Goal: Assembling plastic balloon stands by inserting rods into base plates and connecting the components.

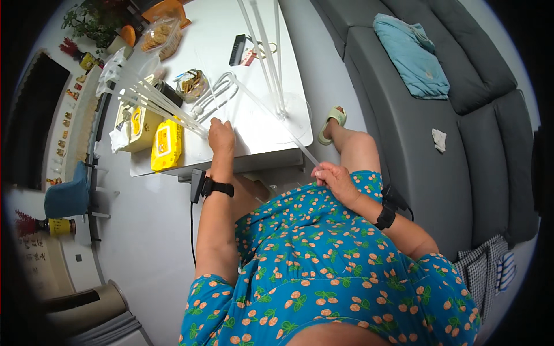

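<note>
A white rectangular table [254,63] is spreading out beyond the fingers of both hands, and a grey sofa [438,115] is running along past the right hand [334,177]. Just left of the left hand [221,137], a yellow soft pack of wipes [167,144] is lying at the table edge. The left hand is curling its fingers shut around a bundle of long clear plastic rods [156,104], seemingly to keep them gathered; the bundle is fanning away up-left from the fingers. The right hand is pinching one single clear rod [271,112] at its near end, fingers together on it; its long axis is slanting from those fingertips up-left over the table.
</note>
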`<state>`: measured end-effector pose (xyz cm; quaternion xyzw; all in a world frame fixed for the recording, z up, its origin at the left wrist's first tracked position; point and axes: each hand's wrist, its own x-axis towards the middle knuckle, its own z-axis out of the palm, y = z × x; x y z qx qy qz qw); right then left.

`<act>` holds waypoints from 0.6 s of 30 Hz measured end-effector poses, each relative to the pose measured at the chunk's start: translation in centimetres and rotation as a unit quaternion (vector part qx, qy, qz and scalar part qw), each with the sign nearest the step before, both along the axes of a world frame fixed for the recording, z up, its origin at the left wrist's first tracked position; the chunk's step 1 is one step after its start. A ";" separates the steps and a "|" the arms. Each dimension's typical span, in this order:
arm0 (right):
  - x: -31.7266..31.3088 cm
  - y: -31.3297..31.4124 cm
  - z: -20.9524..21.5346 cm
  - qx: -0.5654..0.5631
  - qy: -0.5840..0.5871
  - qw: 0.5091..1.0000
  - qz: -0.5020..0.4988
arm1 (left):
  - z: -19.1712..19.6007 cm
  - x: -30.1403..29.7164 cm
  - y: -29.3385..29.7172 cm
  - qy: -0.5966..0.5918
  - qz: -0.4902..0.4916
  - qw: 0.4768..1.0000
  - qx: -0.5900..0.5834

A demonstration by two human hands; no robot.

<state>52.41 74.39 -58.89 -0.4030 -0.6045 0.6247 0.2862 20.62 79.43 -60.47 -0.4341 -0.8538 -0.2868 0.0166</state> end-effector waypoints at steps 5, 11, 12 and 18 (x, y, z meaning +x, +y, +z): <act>-1.1 -0.9 0.1 -0.044 -0.022 0.999 0.019 | 0.6 -0.8 -0.4 -0.005 0.008 0.999 0.043; -1.9 -0.9 -0.9 -0.040 -0.022 0.998 0.036 | 1.5 -1.5 -1.9 0.103 -0.065 0.977 0.172; -2.0 -0.9 -1.1 -0.045 -0.021 0.998 0.036 | 2.9 -0.2 -2.2 -0.189 -0.124 0.947 0.228; -2.6 -1.2 -1.0 -0.026 -0.064 0.997 0.046 | 8.7 4.2 -4.6 -0.558 -0.228 0.710 0.365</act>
